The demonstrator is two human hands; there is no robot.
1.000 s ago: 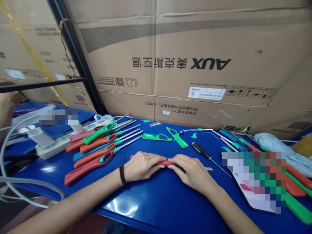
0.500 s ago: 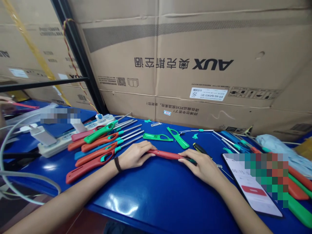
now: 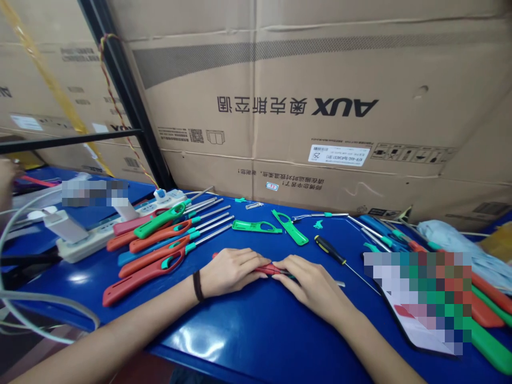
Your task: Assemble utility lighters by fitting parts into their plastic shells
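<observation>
A red long-necked lighter lies level between my two hands, low over the blue table. My left hand is closed around its handle, covering most of it. At its neck end, my right hand pinches the lighter; a grey metal end shows beyond these fingers. Behind my hands are two green lighter handle shells. A black-and-yellow screwdriver rests to the right of them. Several red, orange, blue and green lighters are lined up on the left.
A white power strip with chargers stands at the left. More lighters and a partly blurred phone lie at the right. Large cardboard boxes close off the back. Another person's hand shows at the left edge.
Both hands have come closer together and lower on the lighter, hiding more of its red body. My right hand has moved left, uncovering the screwdriver. The view has shifted slightly.
</observation>
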